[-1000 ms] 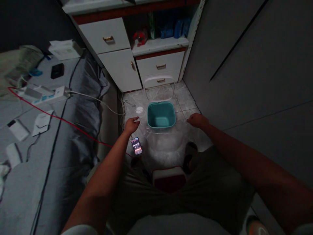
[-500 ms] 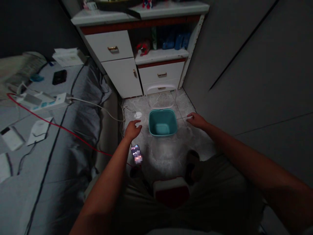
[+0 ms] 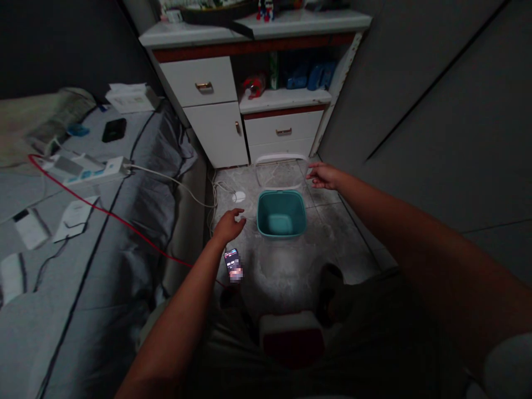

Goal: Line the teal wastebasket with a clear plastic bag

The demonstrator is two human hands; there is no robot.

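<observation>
A teal plastic bin (image 3: 279, 215) stands on the tiled floor in front of me with its top uncovered. Behind its back rim rises a pale, see-through lid with a white frame (image 3: 277, 188), tilted up. My right hand (image 3: 325, 176) is at the lid's right edge, fingers stretched and apart; whether they touch the frame I cannot tell. To the left of the bin, apart from its wall, hovers my left hand (image 3: 229, 226), thumb and fingers spread with nothing between them. A phone with a lit screen (image 3: 233, 265) lies on the floor below my left hand.
A white cabinet (image 3: 216, 133) stands behind the bin. At left is a bed (image 3: 137, 221) with a power strip (image 3: 100, 170) and cables. A grey wall panel (image 3: 436, 138) borders the right. Between my feet sits a white and dark red object (image 3: 291, 324).
My right hand has moved forward from beside the bin to the lid's right edge. My left hand stays left of the bin, with little movement. The view has shifted slightly.
</observation>
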